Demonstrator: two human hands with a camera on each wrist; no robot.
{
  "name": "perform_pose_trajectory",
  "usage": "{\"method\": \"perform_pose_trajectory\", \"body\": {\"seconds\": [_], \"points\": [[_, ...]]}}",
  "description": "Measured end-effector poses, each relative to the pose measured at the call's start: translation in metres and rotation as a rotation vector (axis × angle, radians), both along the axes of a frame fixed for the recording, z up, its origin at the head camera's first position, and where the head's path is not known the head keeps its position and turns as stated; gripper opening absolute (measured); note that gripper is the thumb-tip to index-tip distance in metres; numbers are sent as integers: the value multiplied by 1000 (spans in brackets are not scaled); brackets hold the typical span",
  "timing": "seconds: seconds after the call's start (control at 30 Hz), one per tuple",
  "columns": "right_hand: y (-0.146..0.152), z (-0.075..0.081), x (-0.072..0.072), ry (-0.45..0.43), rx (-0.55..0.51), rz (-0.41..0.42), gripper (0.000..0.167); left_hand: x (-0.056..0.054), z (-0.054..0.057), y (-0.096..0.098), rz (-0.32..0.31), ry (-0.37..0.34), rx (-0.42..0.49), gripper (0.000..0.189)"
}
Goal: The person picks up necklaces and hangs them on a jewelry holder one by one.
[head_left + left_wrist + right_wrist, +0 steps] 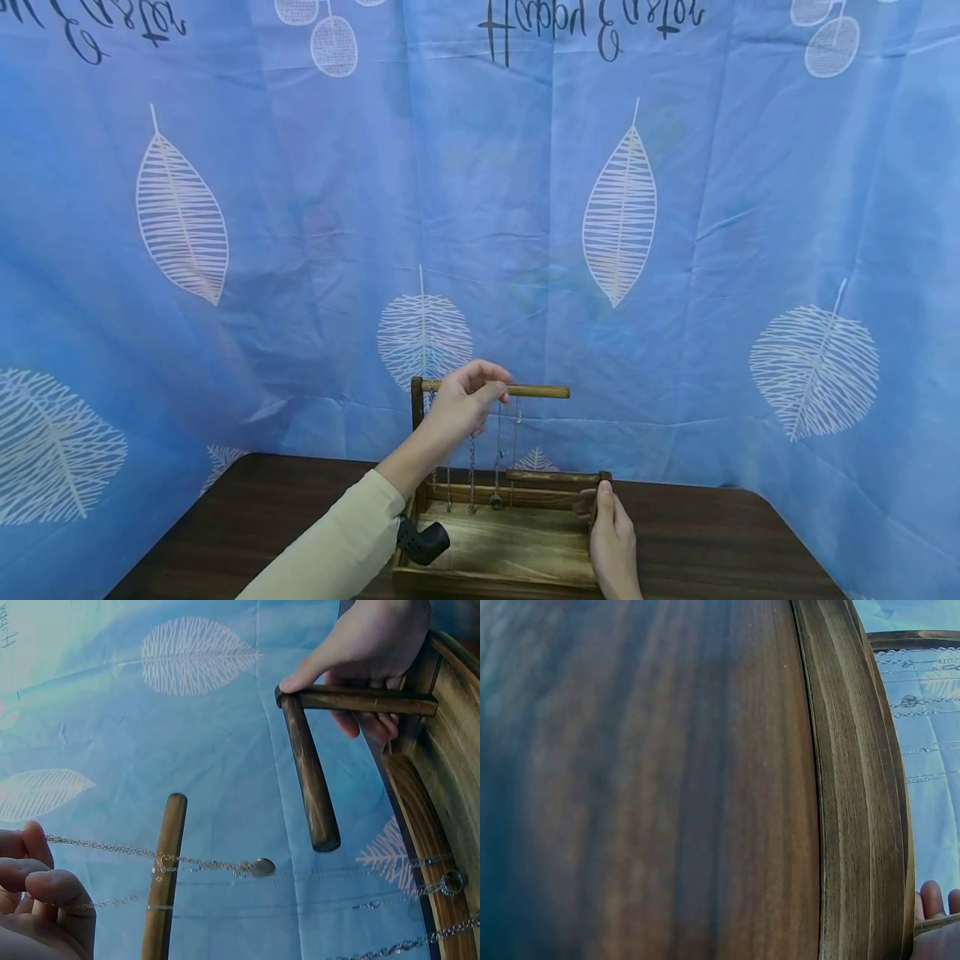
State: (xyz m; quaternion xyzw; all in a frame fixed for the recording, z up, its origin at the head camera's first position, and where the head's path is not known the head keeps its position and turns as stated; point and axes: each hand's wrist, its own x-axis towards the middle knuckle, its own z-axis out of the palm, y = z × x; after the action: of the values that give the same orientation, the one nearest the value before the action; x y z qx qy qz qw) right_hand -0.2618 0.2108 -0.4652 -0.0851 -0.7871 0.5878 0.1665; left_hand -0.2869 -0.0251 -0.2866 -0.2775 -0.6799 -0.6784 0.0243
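A wooden jewelry stand (495, 575) with a tray base has a long upper bar (543, 391) and a shorter lower bar (551, 477). My left hand (461, 404) is at the upper bar, its thumb and fingers pinching a fine necklace chain (105, 846). The chain passes across the bar, and a small oval pendant (262, 867) hangs just below it. My right hand (617, 542) grips the stand's short right post (367, 701), thumb at its top end and fingers behind. Other necklaces (472, 467) hang from the upper bar above the tray.
The stand rests on a dark wood table (697, 525), with a blue leaf-print cloth (510, 208) hanging close behind it. A black curved device (423, 543) sits at my left wrist, above the tray. The stand's wooden side (855, 787) shows in the right wrist view.
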Motion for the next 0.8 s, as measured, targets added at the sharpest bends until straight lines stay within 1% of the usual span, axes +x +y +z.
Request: {"method": "perform_pose_trajectory", "body": {"seconds": [0.1, 0.23, 0.47, 0.8], "points": [[0, 0, 0, 11, -11, 1, 81, -4, 0, -4, 34, 14, -19, 16], [0, 0, 0, 18, -20, 5, 81, -7, -1, -10, 66, 13, -19, 17], [0, 0, 0, 16, -10, 0, 80, -12, -3, -15, 87, 0, -15, 17], [-1, 1, 1, 13, -13, -8, 80, -16, -4, -14, 109, -24, -25, 16]]}}
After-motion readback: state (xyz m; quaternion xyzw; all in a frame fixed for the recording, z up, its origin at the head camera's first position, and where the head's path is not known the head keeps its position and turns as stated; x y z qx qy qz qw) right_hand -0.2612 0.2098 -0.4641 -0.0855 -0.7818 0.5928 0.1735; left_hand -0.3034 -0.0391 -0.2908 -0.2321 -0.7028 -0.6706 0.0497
